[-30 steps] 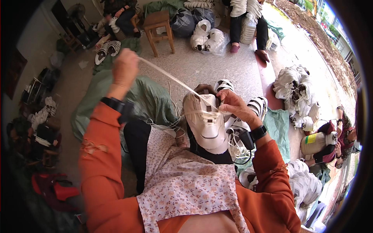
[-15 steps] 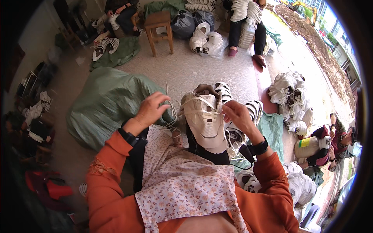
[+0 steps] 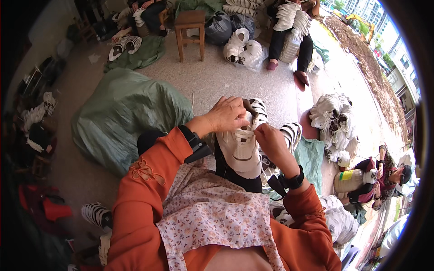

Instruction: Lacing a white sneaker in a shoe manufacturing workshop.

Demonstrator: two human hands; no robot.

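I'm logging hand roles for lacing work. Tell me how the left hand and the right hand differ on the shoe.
The left hand lies palm down over the top of the white shoe, fingers spread and curled over its far end; the right hand comes in from the side, fingertips pinched at the lace. The left wrist sits higher in the picture, the right lower. Both touch the shoe, and both wrists carry dark bands below orange sleeves.

Wore an orange top with long sleeves [image 3: 149, 180], embroidered with an orange knot on the left sleeve. Above that knot, a black wristband [image 3: 195, 143]; another black band [image 3: 294, 180] at the right wrist. Below, a floral apron [image 3: 212, 217], pink on white.
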